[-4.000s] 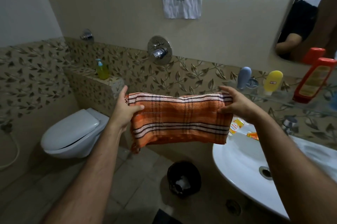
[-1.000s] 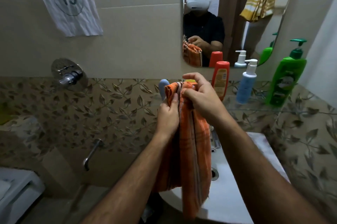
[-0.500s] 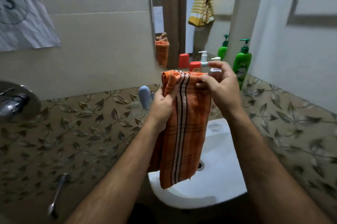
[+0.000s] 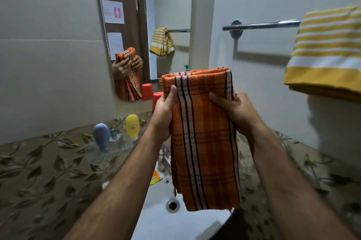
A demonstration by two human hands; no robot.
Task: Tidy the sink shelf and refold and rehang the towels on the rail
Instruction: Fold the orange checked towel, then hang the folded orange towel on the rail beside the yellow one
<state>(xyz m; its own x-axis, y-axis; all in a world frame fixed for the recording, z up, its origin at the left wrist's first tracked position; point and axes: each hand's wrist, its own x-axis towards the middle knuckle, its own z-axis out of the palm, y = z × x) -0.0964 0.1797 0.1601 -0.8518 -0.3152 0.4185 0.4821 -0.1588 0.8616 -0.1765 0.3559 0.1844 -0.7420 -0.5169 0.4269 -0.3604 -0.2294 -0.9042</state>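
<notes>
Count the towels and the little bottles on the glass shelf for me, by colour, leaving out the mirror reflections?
Orange striped towel, held in the left hand and right hand: 1
Yellow striped towel on the rail: 1
Blue bottle: 1
Yellow bottle: 1
Red bottle, mostly hidden behind the left hand: 1
Total: 5

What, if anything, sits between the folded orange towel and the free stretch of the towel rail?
Nothing visible. Both the left hand and right hand hold the orange towel over the sink. The rail lies up and to the right, bare from its wall mount to the yellow striped towel on its far end.
</notes>
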